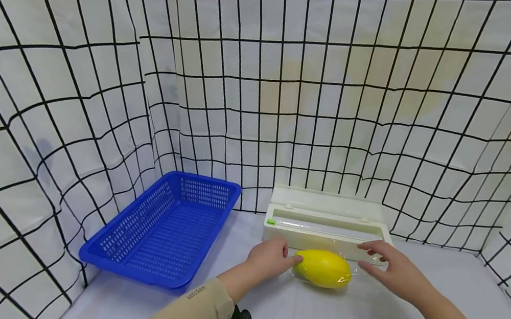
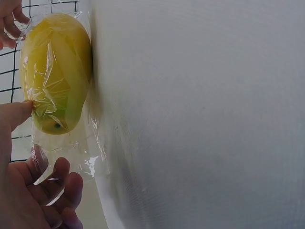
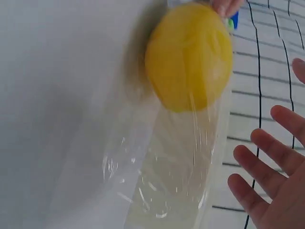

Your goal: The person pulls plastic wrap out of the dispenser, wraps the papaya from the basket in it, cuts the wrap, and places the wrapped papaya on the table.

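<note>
A yellow mango (image 1: 322,268) lies on the white table (image 1: 360,318), partly covered by a sheet of clear cling film (image 3: 162,171) that trails from it toward the right hand. Just behind the fruit, at its 12 o'clock, a white cling film dispenser box (image 1: 328,223) stands with its lid open and the roll showing.

The left hand (image 1: 269,257) sits at the mango's 9 o'clock. Its thumb tip touches the wrapped end of the fruit, which the left wrist view shows plainly, and the other fingers are loosely curled beside the film; whether they pinch the film's edge cannot be told.

The right hand (image 1: 394,273) is at the mango's 3 o'clock, just beside it but apart from it. Its fingers are spread wide and straight and hold nothing; the right wrist view shows them hovering beside the loose, wrinkled end of the film, not on it.

A blue perforated plastic basket (image 1: 152,267) rests on the table at the mango's 9 o'clock, well apart from it and past the left hand. A white cloth (image 1: 107,63) with a black grid hangs around the table on the back and both sides.
</note>
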A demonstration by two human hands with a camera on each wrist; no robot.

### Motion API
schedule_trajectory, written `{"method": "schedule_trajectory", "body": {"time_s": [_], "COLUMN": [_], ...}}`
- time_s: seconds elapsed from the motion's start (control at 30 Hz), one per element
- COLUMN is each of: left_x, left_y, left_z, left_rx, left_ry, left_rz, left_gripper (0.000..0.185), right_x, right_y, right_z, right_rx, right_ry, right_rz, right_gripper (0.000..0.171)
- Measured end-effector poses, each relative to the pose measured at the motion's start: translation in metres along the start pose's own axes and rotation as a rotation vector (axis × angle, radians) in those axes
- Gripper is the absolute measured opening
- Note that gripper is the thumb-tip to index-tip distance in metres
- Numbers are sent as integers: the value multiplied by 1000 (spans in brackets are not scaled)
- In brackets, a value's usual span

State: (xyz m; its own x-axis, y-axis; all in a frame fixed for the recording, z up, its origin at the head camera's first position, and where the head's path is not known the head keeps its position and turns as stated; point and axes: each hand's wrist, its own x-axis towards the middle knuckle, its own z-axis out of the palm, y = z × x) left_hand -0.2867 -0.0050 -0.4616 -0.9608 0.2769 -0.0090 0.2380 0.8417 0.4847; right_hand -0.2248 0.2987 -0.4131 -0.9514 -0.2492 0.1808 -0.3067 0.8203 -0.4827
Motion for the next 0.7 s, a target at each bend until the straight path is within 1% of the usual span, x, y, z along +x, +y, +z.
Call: {"method": "schedule_trajectory", "body": {"time_s": [0.07, 0.13, 0.2, 0.3, 0.4, 0.53, 0.63, 0.7], "left_x": [0, 0, 0, 0, -1, -1, -1, 0], "left_y": [-1, -2, -3, -3, -4, -6, -8, -11], "left_z": [0, 1, 0, 0, -1, -3, -8, -10], "left_rx": [4, 2, -2, -8, -11, -48, -117, -179], "left_ry": [-8, -7, -5, -1, -8, -41, -77, -105], "left_rz": [-3, 1, 11, 23, 20, 26, 52, 57], "left_gripper": [47, 47, 47, 47, 46, 41, 34, 31], "right_x": [4, 8, 14, 21, 27, 32, 36, 37], "right_y": [-12, -19, -22, -20, -18, -17, -18, -18], "right_z": [9, 18, 26, 33, 37, 38, 37, 37], "right_rx": [-55, -113, -168, -204, -187, -130, -105, -93], "right_ry": [-44, -88, -105, -117, -136, -154, -159, -165], "right_rz": [-53, -81, -110, -146, -159, -129, -108, -96], "right_gripper": [56, 64, 66, 62, 58, 53, 50, 49]}}
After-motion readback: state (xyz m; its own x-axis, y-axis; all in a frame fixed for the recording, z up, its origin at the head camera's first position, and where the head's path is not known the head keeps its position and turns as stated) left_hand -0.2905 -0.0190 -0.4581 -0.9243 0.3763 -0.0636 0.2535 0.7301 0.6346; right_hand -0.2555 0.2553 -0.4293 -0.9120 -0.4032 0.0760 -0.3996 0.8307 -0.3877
